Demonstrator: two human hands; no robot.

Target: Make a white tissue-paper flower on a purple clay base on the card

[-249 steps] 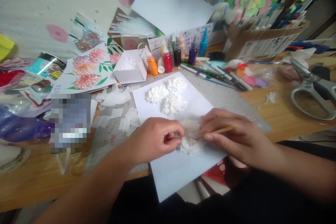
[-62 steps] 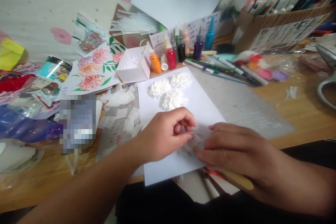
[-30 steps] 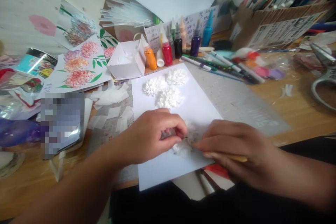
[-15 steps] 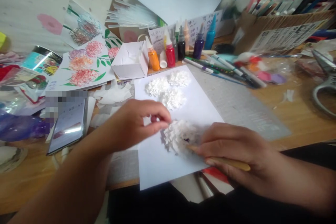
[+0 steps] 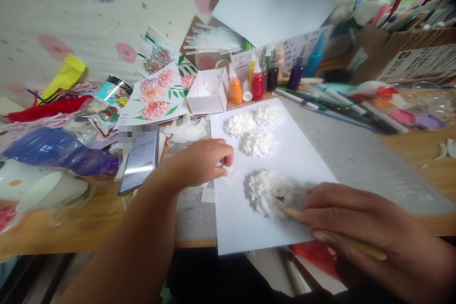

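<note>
My left hand (image 5: 201,161) is closed over the left edge of the white sheet (image 5: 235,232), its thumb and fingers pinching a small piece of white paper (image 5: 229,178). On the right, my right hand (image 5: 352,225) grips a slim wooden stick (image 5: 359,245). The stick's pointed end touches or nearly touches the lower right side of a ruffled white paper flower (image 5: 267,192), which has a dark spot near its middle. Farther up the sheet sit three other white paper flowers (image 5: 258,141), close together.
A phone (image 5: 140,161) and paper scraps (image 5: 187,129) lie left of the sheet. Behind stand a white box (image 5: 208,92), an orange bottle (image 5: 235,89) and several other colour bottles. Pens (image 5: 320,102) lie to the right, and flower pictures (image 5: 156,92) lean at the back left.
My left hand has drawn back leftward from the near flower and now pinches a piece of paper. My right hand keeps the stick at the flower. The view has shifted left.
</note>
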